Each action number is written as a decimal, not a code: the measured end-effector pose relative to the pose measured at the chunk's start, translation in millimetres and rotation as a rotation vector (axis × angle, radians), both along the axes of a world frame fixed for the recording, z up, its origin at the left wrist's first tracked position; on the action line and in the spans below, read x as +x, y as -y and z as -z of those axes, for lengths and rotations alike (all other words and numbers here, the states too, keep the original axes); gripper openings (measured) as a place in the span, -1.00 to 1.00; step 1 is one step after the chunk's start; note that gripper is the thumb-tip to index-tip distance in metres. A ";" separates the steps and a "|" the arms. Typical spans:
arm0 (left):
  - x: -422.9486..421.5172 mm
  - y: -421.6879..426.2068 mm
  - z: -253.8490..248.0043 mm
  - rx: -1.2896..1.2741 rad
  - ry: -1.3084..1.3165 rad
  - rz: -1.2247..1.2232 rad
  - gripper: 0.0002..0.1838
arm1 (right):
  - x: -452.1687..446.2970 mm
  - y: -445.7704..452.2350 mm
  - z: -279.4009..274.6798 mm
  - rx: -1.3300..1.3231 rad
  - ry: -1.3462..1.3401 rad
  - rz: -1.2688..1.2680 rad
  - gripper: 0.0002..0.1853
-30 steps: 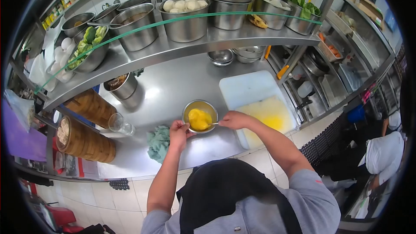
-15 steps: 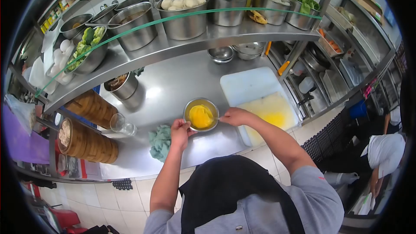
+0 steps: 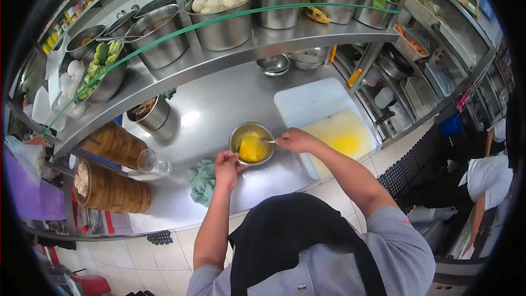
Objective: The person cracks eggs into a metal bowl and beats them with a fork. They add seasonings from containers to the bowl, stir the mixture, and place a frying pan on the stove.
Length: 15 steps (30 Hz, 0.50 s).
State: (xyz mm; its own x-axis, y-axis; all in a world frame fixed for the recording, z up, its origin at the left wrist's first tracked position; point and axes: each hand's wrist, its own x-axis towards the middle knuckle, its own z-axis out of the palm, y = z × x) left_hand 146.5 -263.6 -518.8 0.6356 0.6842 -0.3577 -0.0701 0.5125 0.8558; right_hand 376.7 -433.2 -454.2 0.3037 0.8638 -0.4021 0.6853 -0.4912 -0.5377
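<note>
We wear a grey short-sleeved shirt (image 3: 402,257) with a small red mark (image 3: 405,222) on the right sleeve (image 3: 383,223), and a black garment (image 3: 290,225).

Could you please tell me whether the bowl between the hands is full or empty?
Partly filled: the bowl holds a yellow mixture, leaving some of its inside uncovered.

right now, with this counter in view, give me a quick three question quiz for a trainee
1. Which hand holds the handle of the utensil dipping into the metal bowl?
2. True or false: the green cloth lies on the steel counter.
3. Fill in: the contents of the bowl are ____ in colour.

Key: 1. The right hand. 2. True. 3. Yellow.
</note>
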 end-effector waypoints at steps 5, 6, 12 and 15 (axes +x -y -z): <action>1.7 1.5 -6.5 -0.005 0.007 -0.005 -0.90 | 1.7 6.3 4.5 0.094 0.024 -0.046 -0.44; 2.6 2.4 -6.0 -0.006 0.010 -0.008 -0.90 | 0.4 7.3 3.5 0.053 0.087 -0.017 -0.44; 2.7 7.8 -6.7 0.029 0.000 -0.003 -0.90 | 4.9 10.1 -0.4 0.028 0.103 -0.042 -0.44; 4.8 8.0 -12.1 0.045 0.004 -0.011 -0.90 | 6.6 8.5 -4.7 0.045 0.076 -0.003 -0.43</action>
